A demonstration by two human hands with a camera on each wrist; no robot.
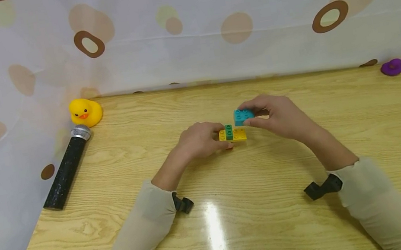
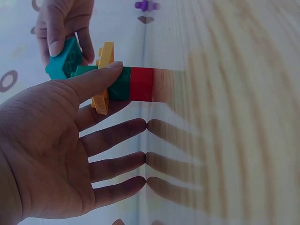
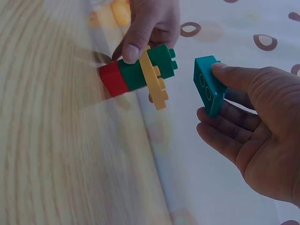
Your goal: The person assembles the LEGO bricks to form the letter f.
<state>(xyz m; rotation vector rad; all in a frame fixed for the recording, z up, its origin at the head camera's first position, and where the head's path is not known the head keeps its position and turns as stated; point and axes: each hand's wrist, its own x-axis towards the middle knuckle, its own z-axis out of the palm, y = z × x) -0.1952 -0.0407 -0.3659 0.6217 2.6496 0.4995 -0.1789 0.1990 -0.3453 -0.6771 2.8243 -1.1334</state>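
My left hand holds a small stack of toy bricks between thumb and index finger, its other fingers extended. From the table up, the left wrist view shows a red brick, a green brick and a yellow plate. A narrow green brick tops the plate's left part, while studs show bare on its right. My right hand pinches a blue brick, studs up, just above the plate's right end. In the right wrist view a gap separates this blue brick from the stack.
On the left of the wooden table lie a black microphone and a yellow rubber duck. A small purple duck sits at the far right corner. A spotted curtain borders the table's back and sides.
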